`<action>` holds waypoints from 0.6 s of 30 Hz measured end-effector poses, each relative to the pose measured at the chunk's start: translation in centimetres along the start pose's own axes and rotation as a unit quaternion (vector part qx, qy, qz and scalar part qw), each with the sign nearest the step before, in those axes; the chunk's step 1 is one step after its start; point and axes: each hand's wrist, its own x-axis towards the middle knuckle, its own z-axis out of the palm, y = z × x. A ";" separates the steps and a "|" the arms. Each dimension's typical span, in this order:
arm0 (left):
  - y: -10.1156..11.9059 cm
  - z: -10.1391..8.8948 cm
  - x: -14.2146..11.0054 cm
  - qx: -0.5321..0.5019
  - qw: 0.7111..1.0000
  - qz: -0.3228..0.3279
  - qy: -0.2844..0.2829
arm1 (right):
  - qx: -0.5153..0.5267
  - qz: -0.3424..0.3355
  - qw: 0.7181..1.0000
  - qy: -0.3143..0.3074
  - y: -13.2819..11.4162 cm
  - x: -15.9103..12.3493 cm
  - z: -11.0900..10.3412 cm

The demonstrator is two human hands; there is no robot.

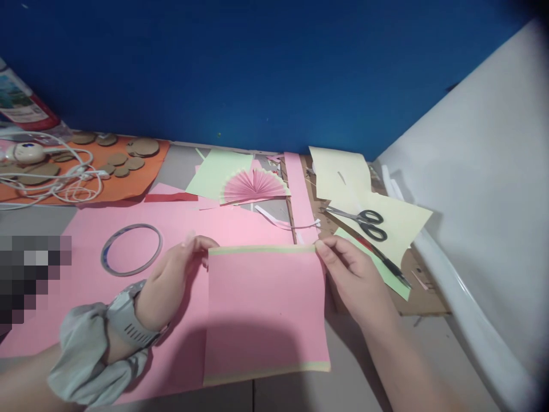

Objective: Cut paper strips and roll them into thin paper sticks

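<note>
A rectangular sheet of pink paper (266, 309) with pale green and cream bands along its top and bottom edges is in front of me. My right hand (354, 274) pinches its upper right corner between thumb and fingers. At the upper left corner, my left hand (171, 274) has its fingers bent around the edge, their tips partly hidden behind the paper, while its thumb is slightly blurred and lifted. Beyond the sheet stands a pleated pink paper fan (255, 187) with a pale scalloped rim.
Larger pink paper (86, 246) bears a tape roll (104, 254). Black-handled scissors (372, 217) and a pen (392, 269) lie right, on cream and green paper. Cardboard discs (143, 147) and a white cable (81, 171) lie left. A blue panel (266, 68) rises behind.
</note>
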 end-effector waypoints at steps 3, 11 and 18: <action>0.2 0.0 -0.1 0.051 0.998 0.003 -0.028 | -0.005 0.010 1.000 -0.004 -0.1 0.0 0.1; 1.1 0.1 0.2 0.256 0.966 0.022 -0.036 | 0.013 0.007 1.000 0.002 -0.2 -0.1 0.3; 0.5 0.1 0.1 0.281 0.954 0.092 0.052 | -0.043 -0.023 0.999 -0.011 -0.3 -0.3 0.3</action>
